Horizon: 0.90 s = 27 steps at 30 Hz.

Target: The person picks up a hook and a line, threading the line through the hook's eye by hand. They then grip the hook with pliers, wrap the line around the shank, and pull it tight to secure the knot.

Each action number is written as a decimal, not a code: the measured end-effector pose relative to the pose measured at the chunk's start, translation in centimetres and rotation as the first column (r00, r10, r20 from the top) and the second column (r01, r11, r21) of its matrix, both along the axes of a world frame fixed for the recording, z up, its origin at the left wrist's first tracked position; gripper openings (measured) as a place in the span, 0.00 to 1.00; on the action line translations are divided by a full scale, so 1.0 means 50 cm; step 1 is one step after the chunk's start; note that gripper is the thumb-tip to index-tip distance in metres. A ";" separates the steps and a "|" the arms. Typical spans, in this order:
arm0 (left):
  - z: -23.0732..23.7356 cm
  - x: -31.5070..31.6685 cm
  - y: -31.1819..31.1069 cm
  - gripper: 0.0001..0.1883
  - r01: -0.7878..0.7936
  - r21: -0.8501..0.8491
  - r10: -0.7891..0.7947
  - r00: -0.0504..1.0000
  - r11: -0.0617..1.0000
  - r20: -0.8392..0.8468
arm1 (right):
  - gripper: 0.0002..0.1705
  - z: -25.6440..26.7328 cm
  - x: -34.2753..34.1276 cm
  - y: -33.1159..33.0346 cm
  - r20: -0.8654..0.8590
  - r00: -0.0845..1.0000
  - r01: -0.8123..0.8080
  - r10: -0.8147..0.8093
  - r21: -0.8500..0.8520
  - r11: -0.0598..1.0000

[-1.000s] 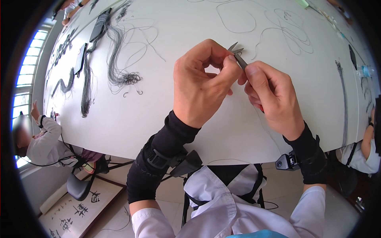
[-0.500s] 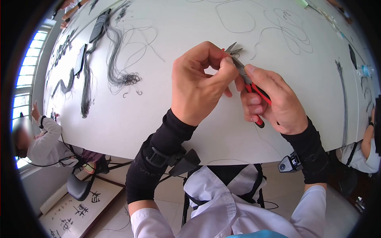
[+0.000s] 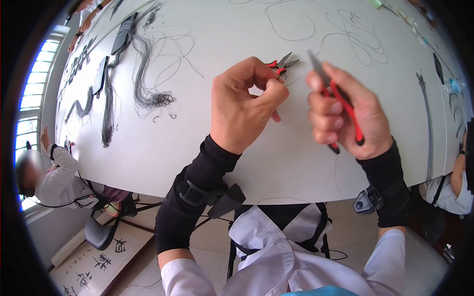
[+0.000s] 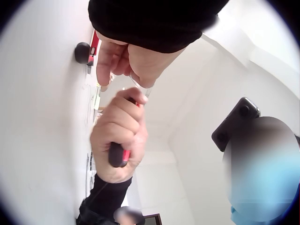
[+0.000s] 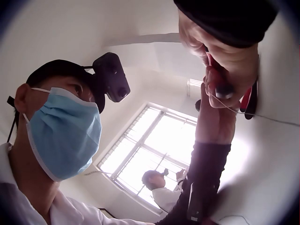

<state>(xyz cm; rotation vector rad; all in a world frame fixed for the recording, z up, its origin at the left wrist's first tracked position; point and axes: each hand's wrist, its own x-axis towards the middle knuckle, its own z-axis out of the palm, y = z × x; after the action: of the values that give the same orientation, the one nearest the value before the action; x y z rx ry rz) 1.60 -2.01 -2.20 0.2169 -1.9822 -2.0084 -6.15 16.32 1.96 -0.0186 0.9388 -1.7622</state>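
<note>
In the head view my left hand [image 3: 247,103] pinches a small fish hook [image 3: 283,77] between thumb and forefinger, its bend showing just past the fingertips. A thin line runs from there. My right hand [image 3: 353,106], slightly blurred, grips red-and-black handled pliers [image 3: 353,116], their grey nose pointing up and away. The left wrist view shows the right fist round the handles, one dark handle end [image 4: 117,154] sticking out below. A second red-handled tool [image 3: 285,62] with its pointed blades apart lies on the table just beyond my left fingertips.
Left on the white table [image 3: 197,163] lie bundles of line with hooks [image 3: 160,100] and dark flat blocks [image 3: 124,33]. Loose coils of line [image 3: 363,42] spread at the back right. A long line bundle [image 3: 427,123] and bottle [image 3: 454,87] are at the right. Another person [image 3: 52,167] sits left.
The right hand with the pliers has drawn away to the right from the left fingertips, and the pliers show more fully. The left hand has shifted slightly left and keeps its pinch.
</note>
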 end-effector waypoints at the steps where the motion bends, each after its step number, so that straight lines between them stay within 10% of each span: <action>1: -0.002 -0.001 -0.005 0.06 -0.005 0.020 0.005 1.000 1.000 0.001 | 0.22 0.003 -0.014 0.010 -0.085 0.996 0.013 -0.013 0.001 1.000; 7: 0.014 -0.009 0.004 0.11 -0.028 0.149 0.016 0.997 0.988 0.081 | 0.23 -0.028 0.009 -0.009 -0.518 0.848 0.187 -0.111 0.095 0.978; 12: 0.016 -0.007 0.005 0.11 -0.035 0.165 0.026 0.998 0.986 0.058 | 0.20 -0.039 -0.016 0.002 -0.928 0.352 0.437 -0.122 0.048 0.898; 27: 0.023 0.003 0.032 0.09 -0.081 0.037 0.082 0.996 0.996 -0.029 | 0.16 -0.044 0.037 -0.024 -0.951 0.280 0.346 0.132 0.228 0.910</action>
<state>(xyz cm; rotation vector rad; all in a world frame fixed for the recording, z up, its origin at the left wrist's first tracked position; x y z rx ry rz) 1.74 -0.40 -1.04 0.2693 -1.8887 -1.9858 -4.29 15.11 -0.24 -0.9056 2.2557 -1.5305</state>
